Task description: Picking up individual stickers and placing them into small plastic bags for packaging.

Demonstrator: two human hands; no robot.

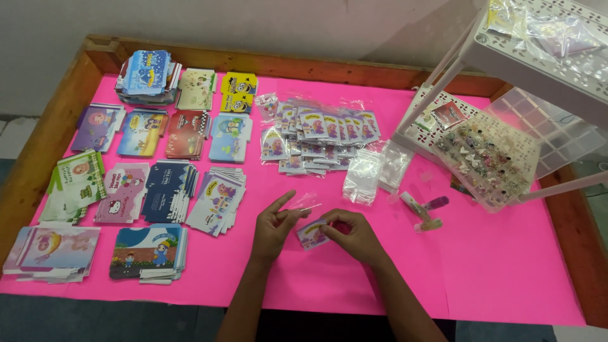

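My left hand [276,223] pinches a small clear plastic sleeve [305,204], index finger raised. Just beside it, my right hand [354,233] grips a small printed card [311,235], its edge near the sleeve's mouth. Both hands hover low over the pink table cover [481,266] near the front middle. A pile of empty clear sleeves [366,174] lies just beyond my right hand. Behind it sit rows of bagged cards [320,134].
Stacks of colourful printed cards [166,190] fill the table's left half. At the right stands a white perforated plastic rack [538,57] with a clear compartment box of small trinkets [491,158]. Small tubes [425,209] lie near it. A wooden rim [38,152] borders the table.
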